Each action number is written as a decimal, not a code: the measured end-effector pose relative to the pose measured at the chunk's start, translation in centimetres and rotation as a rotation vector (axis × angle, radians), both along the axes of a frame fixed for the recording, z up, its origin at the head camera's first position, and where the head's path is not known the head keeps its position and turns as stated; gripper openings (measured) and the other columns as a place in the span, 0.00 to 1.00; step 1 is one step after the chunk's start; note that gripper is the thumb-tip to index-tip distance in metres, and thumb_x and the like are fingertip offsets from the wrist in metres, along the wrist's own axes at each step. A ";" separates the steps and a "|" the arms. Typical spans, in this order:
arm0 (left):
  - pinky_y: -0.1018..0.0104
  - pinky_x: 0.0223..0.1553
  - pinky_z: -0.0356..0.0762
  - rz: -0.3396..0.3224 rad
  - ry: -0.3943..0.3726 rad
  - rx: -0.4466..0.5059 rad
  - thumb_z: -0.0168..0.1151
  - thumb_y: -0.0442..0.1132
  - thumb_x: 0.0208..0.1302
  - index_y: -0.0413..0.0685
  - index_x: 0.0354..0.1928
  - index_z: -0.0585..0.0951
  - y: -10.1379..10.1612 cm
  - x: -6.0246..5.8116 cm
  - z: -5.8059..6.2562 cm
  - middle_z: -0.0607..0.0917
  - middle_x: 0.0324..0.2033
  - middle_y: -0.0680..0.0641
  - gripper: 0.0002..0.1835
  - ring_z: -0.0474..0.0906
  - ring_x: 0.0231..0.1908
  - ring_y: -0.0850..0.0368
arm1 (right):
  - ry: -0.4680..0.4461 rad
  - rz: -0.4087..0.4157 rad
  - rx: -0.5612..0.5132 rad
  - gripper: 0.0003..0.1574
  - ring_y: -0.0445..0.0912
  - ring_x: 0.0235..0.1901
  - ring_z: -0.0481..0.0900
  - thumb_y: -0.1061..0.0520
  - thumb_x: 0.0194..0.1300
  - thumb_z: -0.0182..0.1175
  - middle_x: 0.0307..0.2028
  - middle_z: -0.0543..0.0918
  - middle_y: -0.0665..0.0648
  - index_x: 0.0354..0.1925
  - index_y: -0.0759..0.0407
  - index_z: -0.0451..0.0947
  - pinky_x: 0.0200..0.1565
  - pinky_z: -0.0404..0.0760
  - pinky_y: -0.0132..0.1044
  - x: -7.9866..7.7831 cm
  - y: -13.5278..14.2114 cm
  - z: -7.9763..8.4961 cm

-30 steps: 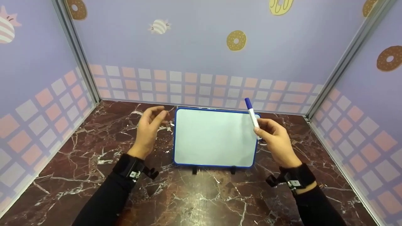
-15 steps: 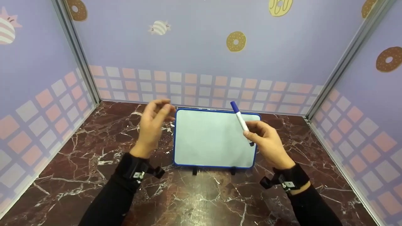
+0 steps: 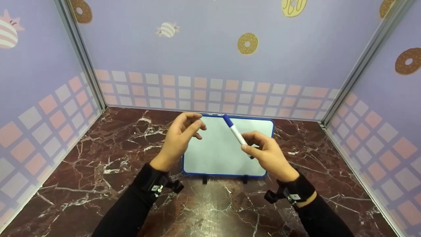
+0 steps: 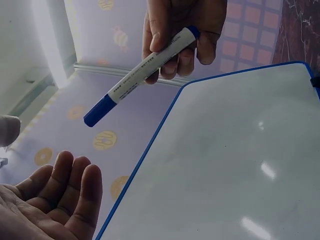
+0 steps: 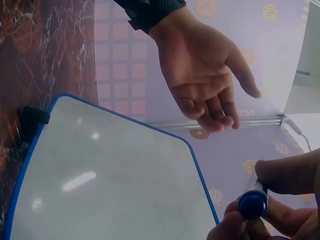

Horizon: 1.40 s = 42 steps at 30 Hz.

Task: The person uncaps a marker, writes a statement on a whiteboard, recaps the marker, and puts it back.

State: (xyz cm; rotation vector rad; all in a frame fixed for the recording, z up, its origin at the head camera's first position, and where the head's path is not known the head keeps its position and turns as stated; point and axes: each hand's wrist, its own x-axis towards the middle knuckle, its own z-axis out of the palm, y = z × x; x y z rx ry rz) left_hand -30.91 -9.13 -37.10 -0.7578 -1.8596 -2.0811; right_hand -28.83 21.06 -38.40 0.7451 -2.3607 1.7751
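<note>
A white marker with a blue cap is pinched between the thumb and fingers of my right hand. Its capped end slants up and left toward my left hand, which holds nothing, the fingers loosely bent and apart from the cap. In the left wrist view the marker shows lengthwise, small print along its barrel. The right wrist view looks at one blue end of the marker. Behind both hands stands a blue-framed whiteboard with a bare white face; the hands overlap parts of it in the head view.
Two black feet, such as the left foot, support the whiteboard on a dark red marbled table. A lilac back wall with donut and candy pictures rises behind it, and side walls close in left and right.
Both hands have moved inward toward each other over the whiteboard. The marker has come left with my right hand and tilted further toward the left hand. The whiteboard stays in place.
</note>
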 end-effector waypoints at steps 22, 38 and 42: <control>0.62 0.42 0.86 -0.165 -0.031 -0.312 0.59 0.40 0.88 0.32 0.79 0.68 0.8 1.1 -0.6 0.86 0.51 0.35 0.29 0.86 0.46 0.43 | 0.134 0.112 0.079 0.17 0.48 0.43 0.82 0.63 0.76 0.72 0.45 0.85 0.58 0.61 0.60 0.89 0.40 0.82 0.35 0.4 -1.7 -1.4; 0.67 0.34 0.75 -0.044 0.173 -0.501 0.65 0.41 0.85 0.43 0.58 0.85 1.1 1.5 -1.0 0.89 0.42 0.49 0.11 0.76 0.32 0.56 | 0.663 0.084 0.198 0.23 0.48 0.37 0.78 0.69 0.72 0.73 0.44 0.83 0.54 0.61 0.57 0.87 0.37 0.76 0.36 -0.5 -1.7 -2.1; 0.64 0.37 0.77 -0.028 0.199 -0.523 0.66 0.41 0.84 0.42 0.58 0.86 1.3 1.7 -1.1 0.89 0.44 0.51 0.11 0.79 0.36 0.55 | 0.742 0.049 0.231 0.23 0.47 0.38 0.79 0.68 0.71 0.76 0.45 0.83 0.55 0.62 0.58 0.87 0.38 0.78 0.37 -0.6 -1.9 -2.2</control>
